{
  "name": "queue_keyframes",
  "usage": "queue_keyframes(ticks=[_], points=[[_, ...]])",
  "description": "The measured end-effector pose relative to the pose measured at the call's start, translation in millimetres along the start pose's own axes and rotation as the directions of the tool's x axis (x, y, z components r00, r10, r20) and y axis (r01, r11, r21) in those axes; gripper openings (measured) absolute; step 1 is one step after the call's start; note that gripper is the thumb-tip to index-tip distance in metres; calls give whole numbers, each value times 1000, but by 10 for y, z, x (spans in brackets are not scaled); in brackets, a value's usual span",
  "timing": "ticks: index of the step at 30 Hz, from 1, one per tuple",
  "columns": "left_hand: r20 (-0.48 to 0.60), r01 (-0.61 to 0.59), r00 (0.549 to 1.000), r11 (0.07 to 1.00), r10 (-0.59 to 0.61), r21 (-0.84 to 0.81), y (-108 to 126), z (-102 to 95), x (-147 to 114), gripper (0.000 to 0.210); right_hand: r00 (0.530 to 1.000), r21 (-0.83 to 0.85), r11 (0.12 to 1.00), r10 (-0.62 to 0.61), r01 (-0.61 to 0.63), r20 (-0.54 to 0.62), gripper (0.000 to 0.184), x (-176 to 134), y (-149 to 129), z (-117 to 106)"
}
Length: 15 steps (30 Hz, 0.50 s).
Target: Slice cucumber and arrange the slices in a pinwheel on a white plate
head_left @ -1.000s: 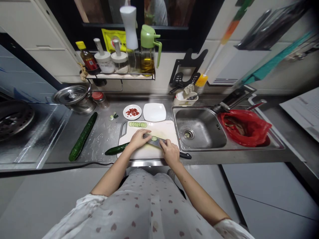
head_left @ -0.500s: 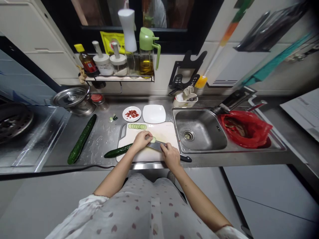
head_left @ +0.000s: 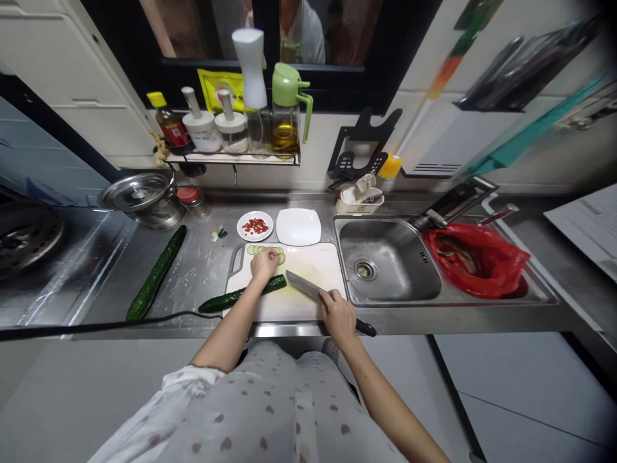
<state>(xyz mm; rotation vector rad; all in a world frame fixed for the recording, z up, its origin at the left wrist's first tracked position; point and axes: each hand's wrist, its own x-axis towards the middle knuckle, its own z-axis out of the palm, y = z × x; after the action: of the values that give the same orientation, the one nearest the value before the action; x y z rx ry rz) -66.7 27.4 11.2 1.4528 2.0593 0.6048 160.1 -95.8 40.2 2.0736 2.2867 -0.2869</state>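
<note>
My right hand (head_left: 339,316) is wrapped round a kitchen knife (head_left: 303,286), its blade slanting up and left over the white cutting board (head_left: 315,262). At the board's upper left, my left hand (head_left: 265,264) has its fingers pinched together on a pale green cucumber slice (head_left: 281,259). Beside it lies a row of cucumber slices (head_left: 255,249), partly hidden by the hand. Under my left forearm a cut cucumber (head_left: 224,301) rests across the board's left edge, its cut end near the knife tip.
Behind the board stand a plate of chopped red pieces (head_left: 255,226) and a white plate (head_left: 298,226). A whole cucumber (head_left: 157,273) lies on the counter at left. To the right are a steel sink (head_left: 390,257) and a red plastic bag (head_left: 506,257). A lidded pot (head_left: 144,199) stands back left.
My left hand has moved up and left with a cucumber slice, off the blade to the row of slices. The knife in my right hand has shifted slightly right and down, away from the cucumber.
</note>
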Motion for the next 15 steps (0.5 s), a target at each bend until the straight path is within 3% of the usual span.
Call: queue_keyframes(ticks=[9, 15], points=[[35, 5, 999, 988, -11, 155, 95, 86, 244, 14, 999, 70, 997, 41, -41, -3, 30, 0, 49, 38], [4, -72, 997, 979, 72, 189, 69, 134, 321, 15, 998, 76, 996, 56, -57, 8, 30, 1, 73, 27]])
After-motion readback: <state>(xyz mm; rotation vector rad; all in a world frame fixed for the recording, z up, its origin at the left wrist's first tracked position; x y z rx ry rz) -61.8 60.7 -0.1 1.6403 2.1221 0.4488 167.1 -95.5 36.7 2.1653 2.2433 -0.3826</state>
